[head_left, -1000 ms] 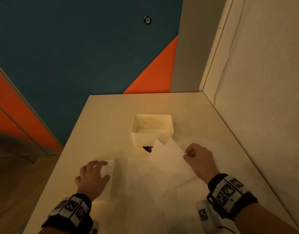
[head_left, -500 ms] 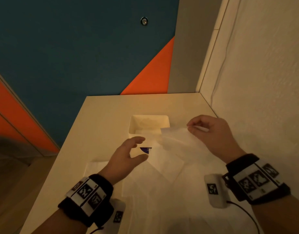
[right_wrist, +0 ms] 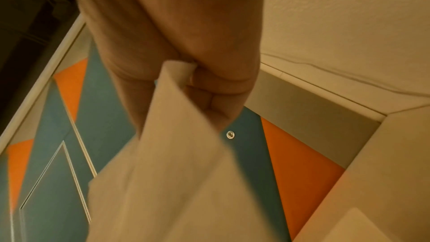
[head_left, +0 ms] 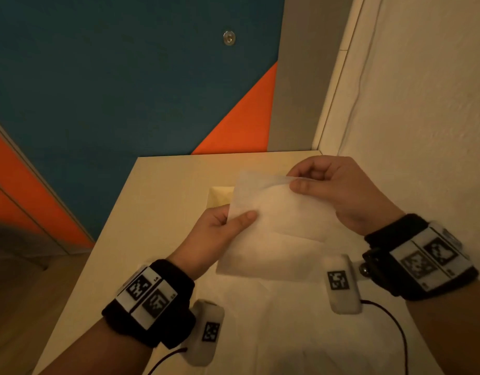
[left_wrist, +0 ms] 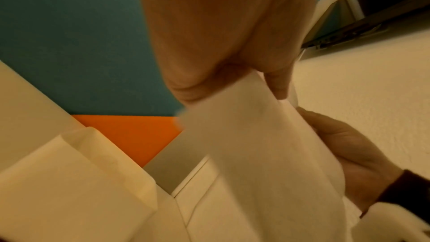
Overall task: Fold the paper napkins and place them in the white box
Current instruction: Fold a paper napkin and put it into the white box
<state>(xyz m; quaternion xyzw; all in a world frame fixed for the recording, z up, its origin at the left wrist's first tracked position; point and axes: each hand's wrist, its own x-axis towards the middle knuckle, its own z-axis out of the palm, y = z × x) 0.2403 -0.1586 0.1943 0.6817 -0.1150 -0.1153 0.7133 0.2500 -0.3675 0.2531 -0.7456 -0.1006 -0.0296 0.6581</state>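
A white paper napkin [head_left: 276,226] hangs in the air above the table, held by both hands. My left hand [head_left: 228,226] pinches its left edge between thumb and fingers. My right hand [head_left: 314,182] pinches its upper right corner. The same napkin [left_wrist: 256,144] fills the left wrist view, and in the right wrist view the napkin [right_wrist: 177,172] hangs from my fingers. The white box [head_left: 219,197] stands behind the napkin, mostly hidden; only its left part shows. In the left wrist view the box [left_wrist: 76,181] is at the lower left.
More white napkins [head_left: 274,320] lie spread on the pale table [head_left: 157,212] below my hands. A white wall [head_left: 422,131] runs along the table's right side. A blue and orange wall [head_left: 125,90] rises behind. The table's left edge drops to the floor.
My right hand has lifted the napkin off the pile and raised it. My left hand left the folded napkin at the left and came across to pinch the raised napkin's left edge.
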